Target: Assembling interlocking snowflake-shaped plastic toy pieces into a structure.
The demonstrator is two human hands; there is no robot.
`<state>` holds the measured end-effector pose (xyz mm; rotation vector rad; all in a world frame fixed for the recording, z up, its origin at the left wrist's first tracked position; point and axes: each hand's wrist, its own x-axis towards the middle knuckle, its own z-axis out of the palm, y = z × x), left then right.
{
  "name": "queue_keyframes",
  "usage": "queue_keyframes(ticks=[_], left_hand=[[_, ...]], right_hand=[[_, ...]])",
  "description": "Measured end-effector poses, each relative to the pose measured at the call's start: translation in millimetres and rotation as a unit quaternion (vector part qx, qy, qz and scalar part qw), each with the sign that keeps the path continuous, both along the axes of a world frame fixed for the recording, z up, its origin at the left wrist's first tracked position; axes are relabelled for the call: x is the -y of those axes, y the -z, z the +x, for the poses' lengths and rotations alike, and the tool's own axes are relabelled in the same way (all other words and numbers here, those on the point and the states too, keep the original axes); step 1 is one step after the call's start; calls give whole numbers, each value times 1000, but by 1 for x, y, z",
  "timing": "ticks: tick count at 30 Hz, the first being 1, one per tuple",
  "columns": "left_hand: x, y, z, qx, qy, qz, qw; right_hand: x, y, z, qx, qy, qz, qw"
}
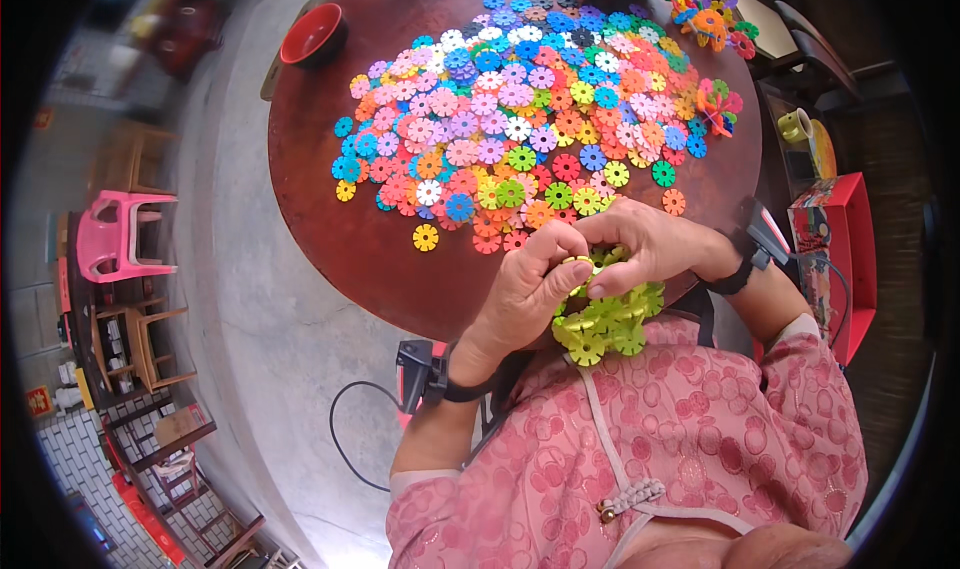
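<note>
My left hand [528, 287] and my right hand [645, 244] meet at the table's near edge, fingers pinched close together. Between and below them is a yellow-green cluster of interlocked notched plastic discs [610, 321], hanging just over my lap. The left thumb and forefinger grip a yellow-green disc at its upper left side. My right fingers close on its top, partly covering the pieces there. Beyond my hands, a wide pile of loose flower-shaped discs [485, 124] in many colours spreads over the round brown table [330, 219]. A lone yellow disc [425, 238] lies nearest my left wrist.
A red bowl [312, 35] stands at the table's far left edge. Finished disc flowers [712, 27] sit at the far right, with another multicoloured one [718, 106] below them. A pink plastic stool [125, 237] is off to the left, and a red box [845, 259] to the right.
</note>
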<state>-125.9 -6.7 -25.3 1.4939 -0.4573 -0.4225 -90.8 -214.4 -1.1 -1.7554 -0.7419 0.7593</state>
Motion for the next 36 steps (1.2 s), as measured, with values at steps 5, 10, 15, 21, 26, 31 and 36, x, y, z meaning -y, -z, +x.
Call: queue_keyframes(ticks=[5, 10, 15, 21, 26, 31, 36], left_hand=[[2, 8, -1, -106, 61, -140, 983], [7, 7, 1, -4, -58, -54, 997], [1, -7, 3, 98, -3, 204, 974], [-4, -2, 5, 99, 113, 136, 979], [4, -11, 1, 38, 97, 65, 992], [-1, 1, 1, -47, 43, 73, 995], [0, -5, 1, -15, -73, 51, 996]], right_hand=[[-2, 10, -1, -110, 3, 112, 988], [3, 11, 4, -110, 22, 100, 989], [-2, 0, 0, -4, 52, -21, 998], [0, -8, -2, 42, -15, -24, 999], [9, -8, 6, -78, 6, 28, 997], [3, 9, -1, 3, 37, 24, 999], [2, 4, 0, 3, 86, 84, 993]])
